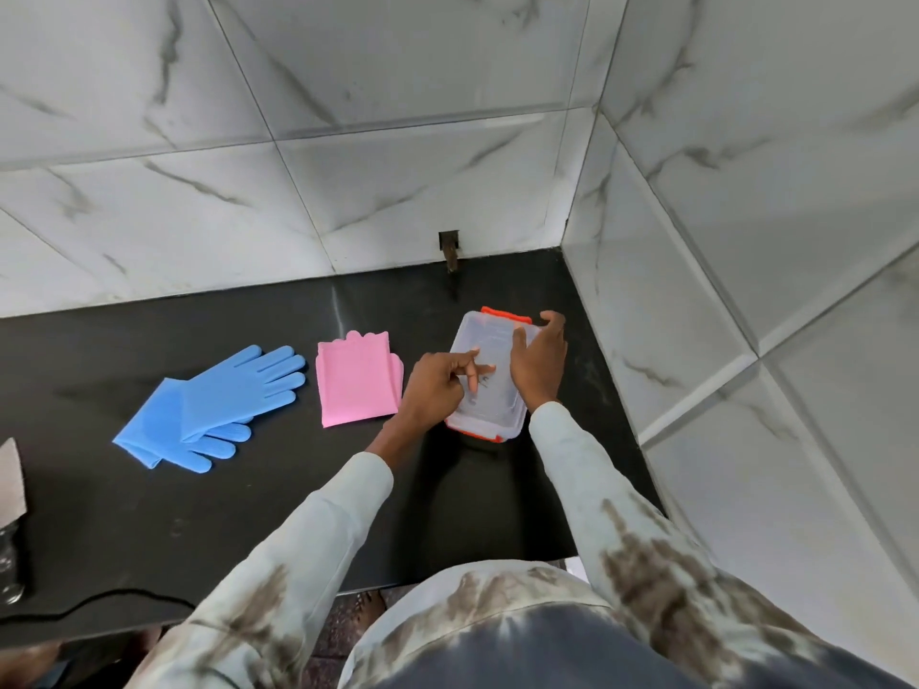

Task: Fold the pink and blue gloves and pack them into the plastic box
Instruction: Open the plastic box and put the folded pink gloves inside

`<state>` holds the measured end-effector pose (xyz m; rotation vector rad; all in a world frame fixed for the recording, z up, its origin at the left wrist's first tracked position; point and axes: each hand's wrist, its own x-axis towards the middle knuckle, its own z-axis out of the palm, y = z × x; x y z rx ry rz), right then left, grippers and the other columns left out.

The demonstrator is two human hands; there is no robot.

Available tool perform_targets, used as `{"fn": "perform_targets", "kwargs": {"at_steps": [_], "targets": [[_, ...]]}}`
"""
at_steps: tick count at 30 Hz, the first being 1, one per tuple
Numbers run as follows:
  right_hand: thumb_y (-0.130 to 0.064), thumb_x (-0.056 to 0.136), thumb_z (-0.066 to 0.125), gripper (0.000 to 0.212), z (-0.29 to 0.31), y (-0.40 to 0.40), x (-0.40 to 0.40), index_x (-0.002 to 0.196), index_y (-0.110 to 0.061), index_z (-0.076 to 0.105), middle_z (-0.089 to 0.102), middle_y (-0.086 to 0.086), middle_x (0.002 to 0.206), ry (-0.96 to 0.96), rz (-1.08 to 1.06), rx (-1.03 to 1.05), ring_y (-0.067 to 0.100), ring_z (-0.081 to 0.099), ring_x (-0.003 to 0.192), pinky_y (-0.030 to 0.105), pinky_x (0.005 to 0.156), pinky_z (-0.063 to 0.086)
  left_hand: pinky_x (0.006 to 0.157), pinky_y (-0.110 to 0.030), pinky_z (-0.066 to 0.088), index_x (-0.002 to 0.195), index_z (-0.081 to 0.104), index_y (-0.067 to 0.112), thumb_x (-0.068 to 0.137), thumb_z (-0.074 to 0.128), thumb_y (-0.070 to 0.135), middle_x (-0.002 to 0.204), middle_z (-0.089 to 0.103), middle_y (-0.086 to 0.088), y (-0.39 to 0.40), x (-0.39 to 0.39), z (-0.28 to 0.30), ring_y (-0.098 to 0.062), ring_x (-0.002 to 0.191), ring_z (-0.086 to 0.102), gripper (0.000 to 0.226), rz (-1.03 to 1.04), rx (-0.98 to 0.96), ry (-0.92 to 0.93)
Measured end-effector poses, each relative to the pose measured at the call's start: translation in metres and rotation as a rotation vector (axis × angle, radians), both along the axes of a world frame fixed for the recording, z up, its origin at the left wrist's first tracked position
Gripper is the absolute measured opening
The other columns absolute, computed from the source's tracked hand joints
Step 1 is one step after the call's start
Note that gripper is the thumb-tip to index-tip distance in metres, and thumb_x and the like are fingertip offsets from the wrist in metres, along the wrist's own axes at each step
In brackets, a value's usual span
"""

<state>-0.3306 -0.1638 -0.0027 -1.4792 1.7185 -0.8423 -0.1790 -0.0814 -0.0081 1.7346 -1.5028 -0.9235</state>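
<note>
My left hand (437,385) rested on the lid of the plastic box (490,377), its fingers (472,375) loose and gripping nothing. My right hand (539,363) clasped the box's far right edge, probably to steady it for opening. Left of the box on the table (199,514) lay the pink gloves (355,382), folded; farther left, the 2 blue gloves (214,407), unfolded.
</note>
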Motion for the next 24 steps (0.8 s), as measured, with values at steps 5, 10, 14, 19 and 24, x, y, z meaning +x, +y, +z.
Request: {"fn": "perform_targets", "kwargs": {"at_steps": [5, 10, 14, 19, 24], "targets": [[-0.046, 0.111, 0.046, 0.041, -0.004, -0.007, -0.003, 0.128, -0.014, 0.065, 0.067, 0.007, 0.134, 0.183, 0.083, 0.055, 0.024, 0.059, 0.131, 0.046, 0.118, 0.045, 0.123, -0.047, 0.048, 0.074, 0.070, -0.009, 0.091, 0.045, -0.019, 0.117, 0.083, -0.006, 0.001, 0.003, -0.001, -0.018, 0.142, 0.062, 0.032, 0.026, 0.020, 0.015], [-0.041, 0.114, 0.039, 0.046, -0.006, -0.013, -0.004, 0.125, -0.008, 0.069, 0.072, 0.011, 0.127, 0.152, 0.039, 0.142, 0.025, 0.068, 0.119, 0.038, 0.107, 0.056, 0.119, -0.047, 0.052, 0.070, 0.070, -0.005, 0.089, 0.046, -0.022, 0.108, 0.084, -0.008, 0.001, 0.003, 0.000, -0.018, 0.137, 0.066, 0.036, 0.061, -0.011, 0.028], [-0.034, 0.115, 0.038, 0.044, -0.004, -0.016, -0.003, 0.128, -0.005, 0.068, 0.068, 0.014, 0.132, 0.066, -0.040, 0.210, 0.029, 0.067, 0.123, 0.039, 0.104, 0.056, 0.118, -0.047, 0.052, 0.073, 0.072, -0.009, 0.087, 0.044, -0.023, 0.107, 0.084, -0.009, -0.001, 0.007, 0.006, -0.017, 0.136, 0.067, 0.034, 0.047, 0.027, 0.027], [-0.036, 0.107, 0.054, 0.035, 0.002, -0.005, 0.005, 0.136, -0.015, 0.054, 0.048, 0.009, 0.146, 0.215, -0.056, 0.021, 0.029, 0.047, 0.137, 0.045, 0.110, 0.045, 0.118, -0.043, 0.053, 0.077, 0.076, -0.004, 0.090, 0.048, -0.018, 0.112, 0.084, -0.005, 0.000, -0.002, 0.007, -0.014, 0.136, 0.066, 0.035, 0.149, -0.012, -0.020], [-0.046, 0.100, 0.062, 0.063, 0.007, 0.016, 0.022, 0.153, -0.021, 0.039, 0.034, 0.009, 0.160, 0.342, 0.154, -0.013, 0.029, 0.040, 0.144, 0.046, 0.116, 0.043, 0.111, -0.026, 0.053, 0.089, 0.078, 0.004, 0.098, 0.058, -0.008, 0.127, 0.079, -0.005, -0.001, -0.013, 0.001, -0.018, 0.134, 0.067, 0.024, 0.284, -0.076, -0.048]]}}
